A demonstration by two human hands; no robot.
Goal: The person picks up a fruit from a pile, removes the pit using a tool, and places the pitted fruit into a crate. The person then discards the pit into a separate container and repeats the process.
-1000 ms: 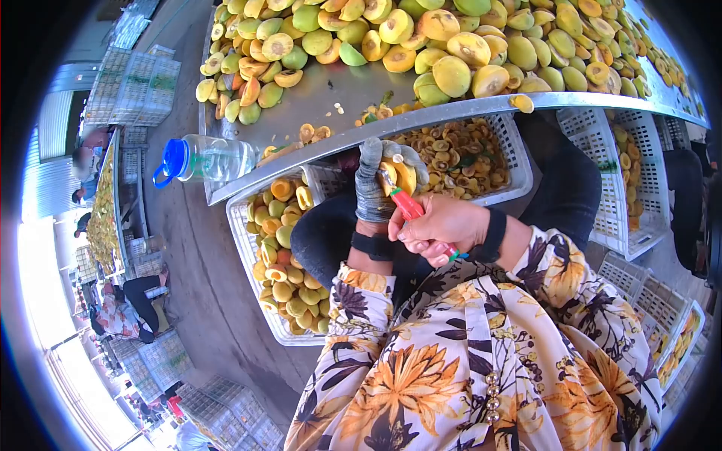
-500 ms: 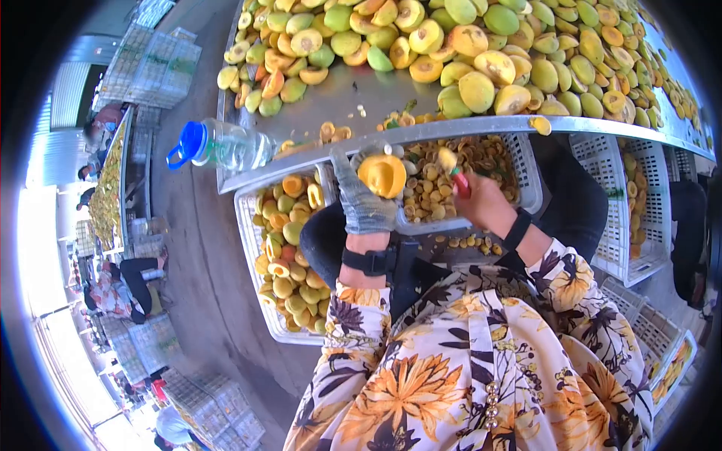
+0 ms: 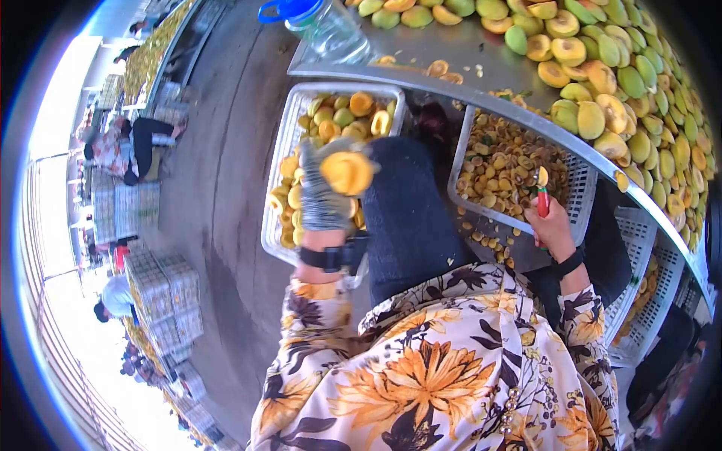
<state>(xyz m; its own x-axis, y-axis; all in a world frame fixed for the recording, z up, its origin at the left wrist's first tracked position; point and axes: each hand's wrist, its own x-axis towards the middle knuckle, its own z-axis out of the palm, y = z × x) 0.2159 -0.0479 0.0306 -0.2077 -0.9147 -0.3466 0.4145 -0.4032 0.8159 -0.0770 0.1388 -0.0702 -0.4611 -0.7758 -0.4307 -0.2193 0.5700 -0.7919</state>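
Observation:
My left hand (image 3: 322, 201), in a grey knit glove, holds a yellow peach half (image 3: 347, 174), its hollow side facing up and slightly blurred. The hand is over the white crate (image 3: 282, 113) of peach halves on the left. My right hand (image 3: 553, 227), bare, is closed round the red and green handle of a small pitting spoon (image 3: 543, 197), its tip pointing up with a yellowish bit on it. Below the spoon is a second crate (image 3: 456, 169), filled with brownish scooped-out pit pieces.
The metal table (image 3: 466, 90) bears a heap of peach halves (image 3: 602, 105) and a blue-capped water bottle (image 3: 331, 34). My dark-clad knee (image 3: 410, 210) is between the crates. More white crates (image 3: 639, 240) are at the right. Loose pieces (image 3: 492, 244) lie on the floor.
My view has swung left. My left hand has moved with the peach half from the table edge to over the left crate. My right hand still holds the spoon, now lower and upright.

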